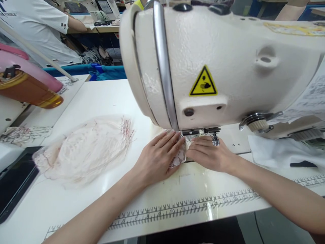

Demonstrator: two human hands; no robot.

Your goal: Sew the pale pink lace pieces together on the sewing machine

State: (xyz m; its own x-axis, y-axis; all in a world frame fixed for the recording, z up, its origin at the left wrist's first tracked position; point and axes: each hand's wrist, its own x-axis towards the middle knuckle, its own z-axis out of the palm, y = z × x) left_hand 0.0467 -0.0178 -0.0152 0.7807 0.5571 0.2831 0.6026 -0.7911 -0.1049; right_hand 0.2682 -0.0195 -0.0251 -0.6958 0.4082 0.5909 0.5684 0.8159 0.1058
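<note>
The sewing machine (pixel 215 61) is filling the view above the white table (pixel 101 98), and a pile of lace pieces (pixel 83 149) is lying well to your left. Your forearms are angling in from both lower corners. Your left hand (pixel 158 157) is lying flat, fingers straight, pressing the small lace piece (pixel 179 159) down just before the presser foot (pixel 200 132). Your right hand (pixel 208 154) is resting palm down on its other edge; whether its thumb is pinching, I cannot tell. The lace is looking thin, limp and easily snagged, so flat fingertip pressure near its edges is probably suiting it best.
</note>
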